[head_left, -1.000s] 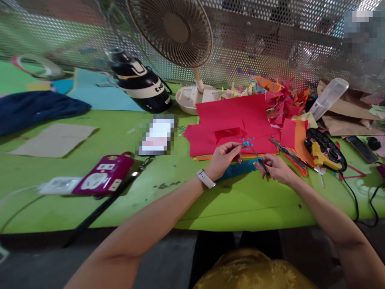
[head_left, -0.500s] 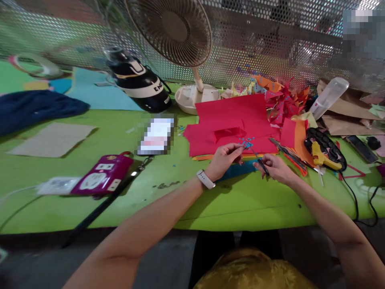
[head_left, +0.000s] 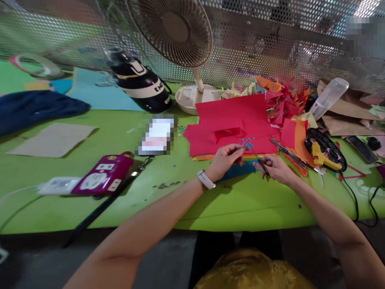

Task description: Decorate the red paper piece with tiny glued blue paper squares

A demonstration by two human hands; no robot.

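Observation:
My right hand (head_left: 274,167) is closed around a small dark-handled pair of scissors (head_left: 261,163), whose thin blades point up and left toward my other hand. My left hand (head_left: 228,156), with a white watch band on the wrist, is pinched closed at the fingertips; what it holds there is too small to make out clearly. Just beyond its fingertips, tiny blue paper bits (head_left: 248,141) lie scattered over red paper sheets (head_left: 231,108). Under and between both hands, a blue paper strip (head_left: 237,171) rests on the green table (head_left: 168,208).
At right are a yellow glue gun (head_left: 323,157) on a black tray, a box cutter (head_left: 288,153) and a clear bottle (head_left: 331,96). Colored scraps (head_left: 284,100) pile behind the sheets. A fan (head_left: 176,26), black flask (head_left: 141,86), phone (head_left: 157,134) and purple power bank (head_left: 102,175) stand left.
Both hands stay almost in place. Less blue shows at my left fingertips than before, and the blue bits lie on the red paper there.

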